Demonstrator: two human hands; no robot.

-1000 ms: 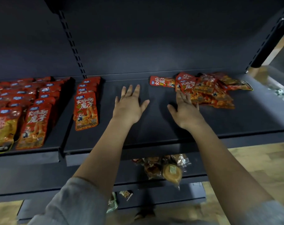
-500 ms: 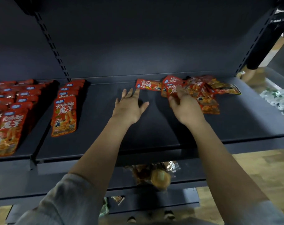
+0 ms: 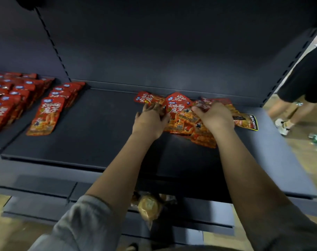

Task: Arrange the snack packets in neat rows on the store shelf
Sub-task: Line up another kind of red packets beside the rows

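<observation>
Shelving [image 3: 103, 134] in dark metal fills your view, its left end already stocked: overlapping red snack packets run in rows [image 3: 11, 98] from the back edge toward the front, and one further column [image 3: 50, 109] stands just beside them, past the shelf joint. That part looks done. What remains, by the look of it, is the loose heap [image 3: 186, 122] of the same packets lying jumbled toward the back right of the shelf, some face up, some turned and overlapping, with one black-and-yellow packet [image 3: 250, 121] at its right fringe. Between column and heap the shelf surface is bare.

Your left hand [image 3: 150, 120] rests on the heap's left edge, fingers curled over a packet; whether it truly grips one you cannot tell, since the picture is blurred there. Your right hand [image 3: 215, 115] is curled onto the top of the heap, seemingly gathering packets. Wrapped buns [image 3: 148, 207] sit on the shelf below. At the right edge, a bystander's legs [image 3: 288, 109] show.
</observation>
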